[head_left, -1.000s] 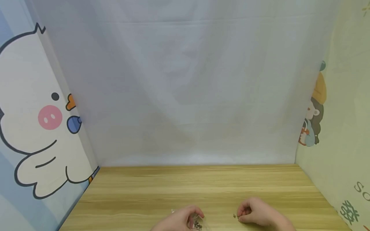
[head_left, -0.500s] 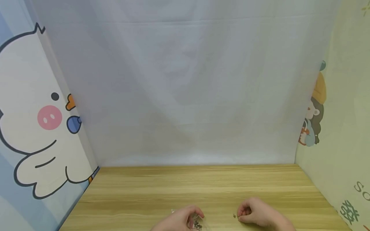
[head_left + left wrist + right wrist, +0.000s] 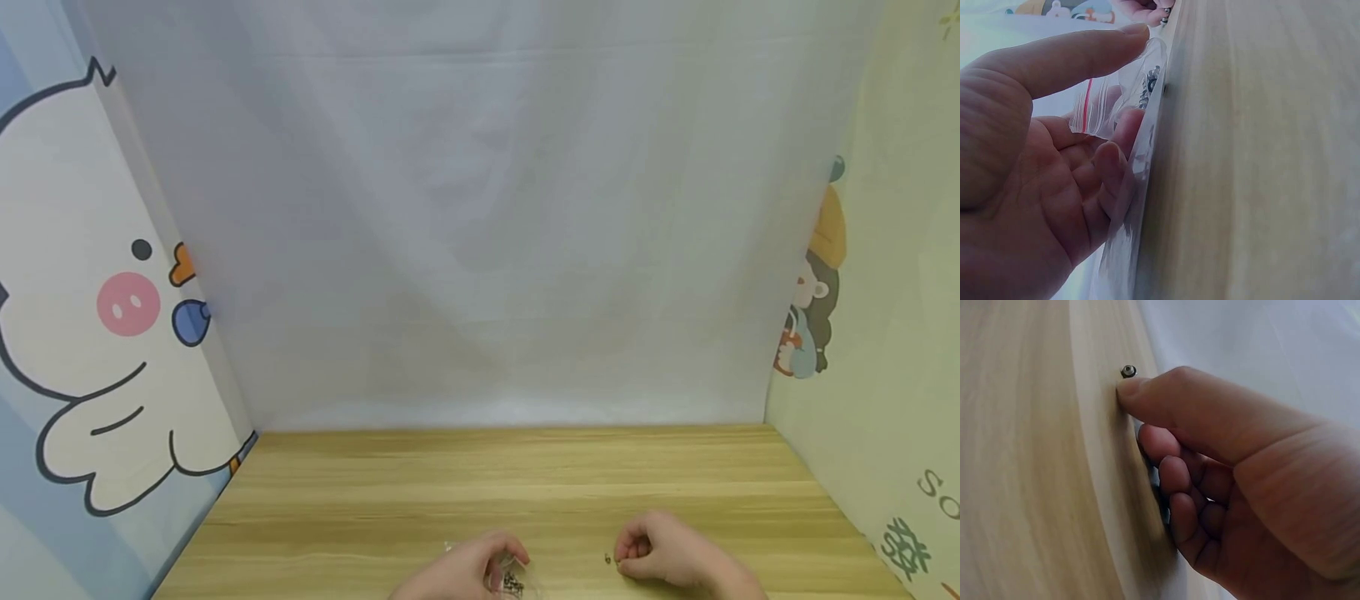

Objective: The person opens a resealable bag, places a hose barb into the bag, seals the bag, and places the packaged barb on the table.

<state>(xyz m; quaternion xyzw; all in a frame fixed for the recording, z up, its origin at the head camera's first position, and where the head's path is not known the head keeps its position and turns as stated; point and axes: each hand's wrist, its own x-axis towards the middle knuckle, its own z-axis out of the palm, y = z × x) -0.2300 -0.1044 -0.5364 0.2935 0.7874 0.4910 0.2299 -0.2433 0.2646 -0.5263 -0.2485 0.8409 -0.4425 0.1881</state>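
My left hand (image 3: 468, 571) holds a clear zip bag (image 3: 1125, 94) with a red seal line, fingers curled round it low over the table. Small dark metal pieces, ridged like screws (image 3: 1149, 86), lie bunched inside the bag. To the right, my right hand (image 3: 663, 554) has its thumb and forefinger brought together at the tabletop, pinching a tiny metal piece (image 3: 618, 564) that the fingers mostly hide. Just left of those fingertips sits another small metal piece (image 3: 607, 559). In the right wrist view, a metal piece (image 3: 1128, 371) with a round hole in its end shows beyond the thumb tip.
The wood-grain table (image 3: 420, 483) runs back to a pale grey curtain (image 3: 480, 250). Printed panels with cartoon figures flank it left (image 3: 60, 233) and right (image 3: 885, 333). A bit of clear plastic (image 3: 448, 547) shows behind my left hand.
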